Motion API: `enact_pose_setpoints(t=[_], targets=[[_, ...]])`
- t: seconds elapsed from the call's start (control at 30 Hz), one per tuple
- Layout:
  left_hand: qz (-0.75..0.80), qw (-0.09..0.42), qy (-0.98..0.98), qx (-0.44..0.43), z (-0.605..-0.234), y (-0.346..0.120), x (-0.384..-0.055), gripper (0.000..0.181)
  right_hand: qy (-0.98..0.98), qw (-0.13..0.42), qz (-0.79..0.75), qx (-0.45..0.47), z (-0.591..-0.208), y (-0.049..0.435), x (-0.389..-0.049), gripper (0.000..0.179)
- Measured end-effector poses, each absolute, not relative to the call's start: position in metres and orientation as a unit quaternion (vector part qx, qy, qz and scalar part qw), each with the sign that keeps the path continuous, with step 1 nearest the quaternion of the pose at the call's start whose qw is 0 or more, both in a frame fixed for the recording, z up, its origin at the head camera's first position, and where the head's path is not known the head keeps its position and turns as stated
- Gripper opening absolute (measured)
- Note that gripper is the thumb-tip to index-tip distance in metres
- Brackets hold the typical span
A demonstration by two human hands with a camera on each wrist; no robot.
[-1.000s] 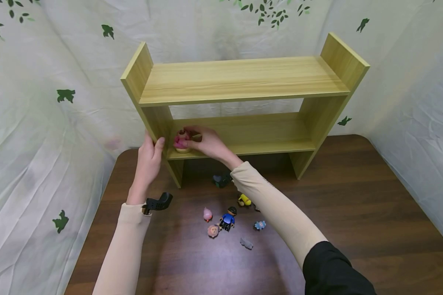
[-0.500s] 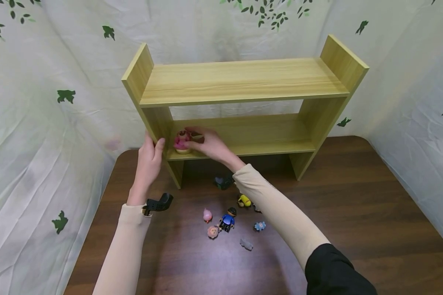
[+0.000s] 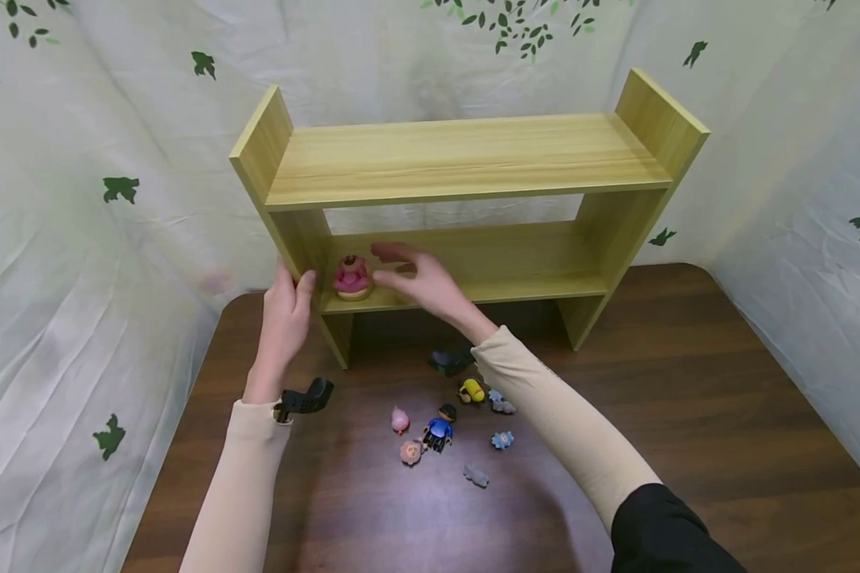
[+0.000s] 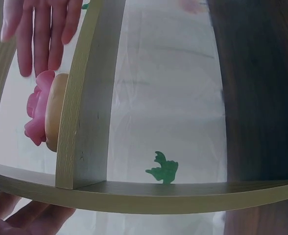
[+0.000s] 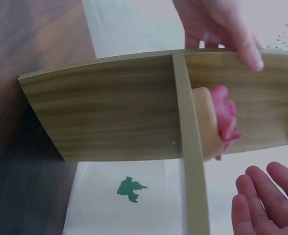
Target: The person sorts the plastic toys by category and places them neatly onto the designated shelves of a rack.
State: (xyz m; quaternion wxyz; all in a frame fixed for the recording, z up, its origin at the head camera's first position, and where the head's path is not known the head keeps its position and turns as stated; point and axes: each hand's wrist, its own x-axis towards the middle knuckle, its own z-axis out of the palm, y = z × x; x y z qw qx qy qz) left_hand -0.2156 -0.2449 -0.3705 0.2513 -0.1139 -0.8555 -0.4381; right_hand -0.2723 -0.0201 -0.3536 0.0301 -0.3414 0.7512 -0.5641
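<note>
Both arms are stretched forward, the right one slanted across to the left, and the side panel of the wooden shelf is clasped between thumb and fingers of the left hand, whose fingers are partly hidden behind it. The right hand is held well open with nothing in its grasp, thumb and fingers spread just beside the pink figure, which is seated at the left end of the lower board. On the worktop, a dark object is partly covered by the right sleeve and cannot be made out, while the right hand is cut off by the right wrist view's edge.
</note>
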Motion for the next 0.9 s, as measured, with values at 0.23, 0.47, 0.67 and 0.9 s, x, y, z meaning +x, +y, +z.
enact_pose_setpoints(t=[0.23, 0.47, 0.67, 0.9], targets=[[-0.440, 0.254, -0.853, -0.120, -0.371, -0.246, -0.215, 0.049, 0.729, 0.023, -0.587, -0.350, -0.354, -0.004, -0.263, 0.045], [-0.441, 0.255, -0.851, -0.125, -0.371, -0.245, -0.216, 0.049, 0.689, 0.023, -0.636, -0.347, -0.360, 0.012, -0.250, 0.040], [-0.442, 0.251, -0.853, -0.119, -0.371, -0.245, -0.215, 0.051, 0.652, 0.040, -0.674, -0.345, -0.368, 0.025, -0.239, 0.036], [-0.444, 0.250, -0.852, -0.117, -0.371, -0.244, -0.215, 0.051, 0.651, 0.045, -0.673, -0.349, -0.386, 0.043, -0.228, 0.032]])
